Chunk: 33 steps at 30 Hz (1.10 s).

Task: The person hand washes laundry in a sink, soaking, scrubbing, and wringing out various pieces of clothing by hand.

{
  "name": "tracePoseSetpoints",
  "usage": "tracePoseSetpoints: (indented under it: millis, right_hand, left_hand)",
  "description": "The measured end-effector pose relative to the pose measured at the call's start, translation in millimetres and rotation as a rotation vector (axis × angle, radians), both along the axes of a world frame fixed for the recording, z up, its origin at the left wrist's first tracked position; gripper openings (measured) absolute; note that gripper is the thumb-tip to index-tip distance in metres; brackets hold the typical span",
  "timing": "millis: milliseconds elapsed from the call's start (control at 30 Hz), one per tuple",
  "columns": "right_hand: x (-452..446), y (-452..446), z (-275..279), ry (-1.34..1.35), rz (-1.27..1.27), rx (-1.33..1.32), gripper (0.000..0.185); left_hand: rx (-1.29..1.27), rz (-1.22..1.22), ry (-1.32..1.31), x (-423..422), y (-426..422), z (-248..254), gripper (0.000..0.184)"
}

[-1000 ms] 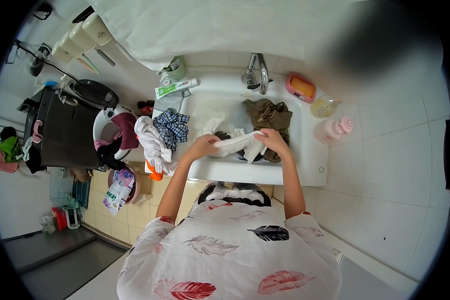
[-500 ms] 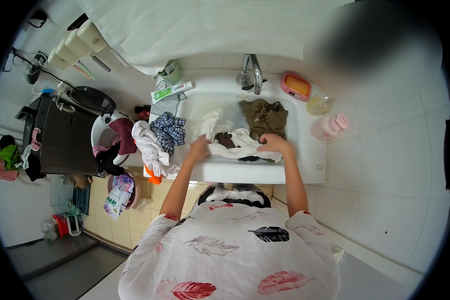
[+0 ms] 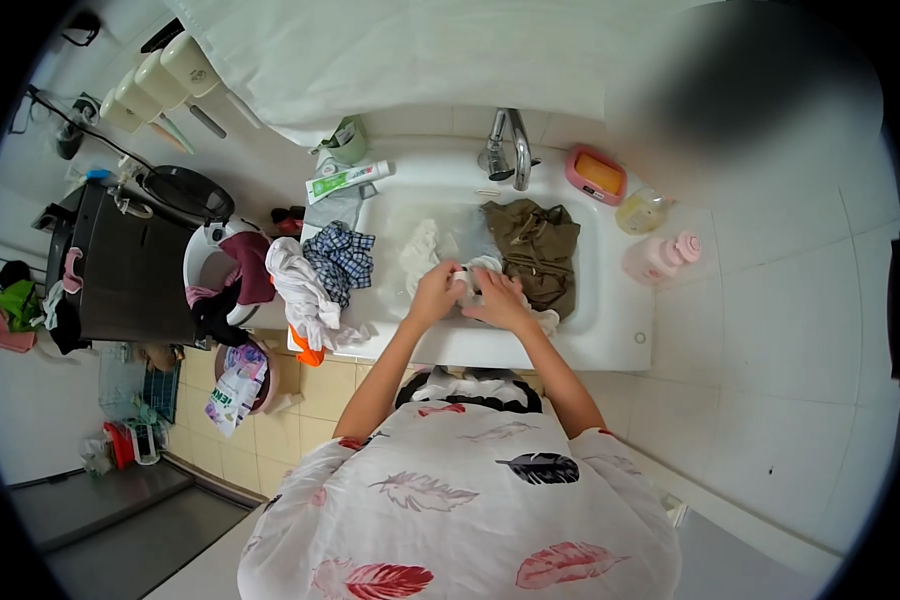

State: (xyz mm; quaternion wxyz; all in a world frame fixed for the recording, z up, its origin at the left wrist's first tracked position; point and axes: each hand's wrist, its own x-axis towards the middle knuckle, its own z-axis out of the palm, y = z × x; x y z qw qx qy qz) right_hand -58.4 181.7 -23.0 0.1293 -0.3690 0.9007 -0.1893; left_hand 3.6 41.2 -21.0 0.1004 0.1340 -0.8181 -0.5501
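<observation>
In the white sink (image 3: pixel 615 330), my left hand (image 3: pixel 437 294) and my right hand (image 3: pixel 500 300) are close together over wet cloth. Between them my fingers close on a bunched part of a white cloth (image 3: pixel 485 263); most of it is hidden under the hands. More white cloth (image 3: pixel 420 250) lies in the water just beyond my left hand. A brown garment (image 3: pixel 532 250) lies crumpled in the sink to the right of my right hand. The chrome faucet (image 3: pixel 520 150) stands at the sink's back edge.
A blue checked cloth (image 3: pixel 340 262) and white clothes (image 3: pixel 300 290) lie on the left ledge, near a toothpaste tube (image 3: pixel 345 183). At the right are a soap dish (image 3: pixel 597 176), a clear bottle (image 3: pixel 642 211) and a pink bottle (image 3: pixel 660 258). Clothes hang over a white tub (image 3: pixel 205 265).
Both hands have come together from far apart. The white cloth, earlier stretched between them along the sink's front, is now bunched under them.
</observation>
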Motion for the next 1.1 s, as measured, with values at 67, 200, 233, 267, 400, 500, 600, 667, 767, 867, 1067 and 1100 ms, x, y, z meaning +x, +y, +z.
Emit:
tracePoseSetpoints:
  millis: [67, 200, 233, 267, 400, 500, 600, 667, 767, 867, 1067, 1100]
  right_hand:
    - [-7, -9, -13, -0.15, -0.006, -0.15, 0.056]
    - [-19, -11, -32, -0.637, -0.131, -0.47, 0.038]
    - [-20, -7, -18, -0.75, -0.133, -0.487, 0.034]
    - [-20, -5, -5, -0.751, -0.132, -0.486, 0.034]
    - [-21, 3, 38, -0.661, -0.079, -0.529, 0.026]
    - [-28, 7, 59, -0.552, -0.033, -0.553, 0.024]
    - [-29, 12, 84, -0.531, -0.035, -0.553, 0.022]
    - [-30, 15, 102, -0.538, -0.029, -0.547, 0.022]
    - [-33, 22, 115, -0.489, -0.076, -0.64, 0.021]
    - [-46, 39, 114, -0.377, -0.145, -0.657, 0.021]
    - [-72, 58, 101, -0.386, -0.284, -0.675, 0.021]
    - [-75, 58, 93, -0.385, -0.283, -0.674, 0.021]
  left_hand:
    - [0.016, -0.028, 0.0, -4, 4, 14, 0.021]
    - [0.115, -0.029, 0.029, -6, -8, 12, 0.023]
    - [0.148, -0.049, -0.012, -5, -15, 8, 0.026]
    - [0.149, -0.048, -0.012, -2, -21, 13, 0.026]
    - [-0.043, -0.397, -0.107, 7, -33, 27, 0.048]
    - [-0.192, -0.388, -0.018, 2, -32, 10, 0.058]
    - [-0.267, -0.298, 0.05, -5, -29, -15, 0.059]
    - [-0.221, -0.281, 0.068, -11, -29, -29, 0.057]
    - [-0.323, -0.37, 0.233, -15, -31, -36, 0.047]
    - [-0.195, -0.337, -0.194, -11, -33, -19, 0.034]
    - [0.309, -0.323, -0.126, -7, -45, -20, 0.033]
    - [0.255, -0.294, -0.136, -5, -47, -15, 0.033]
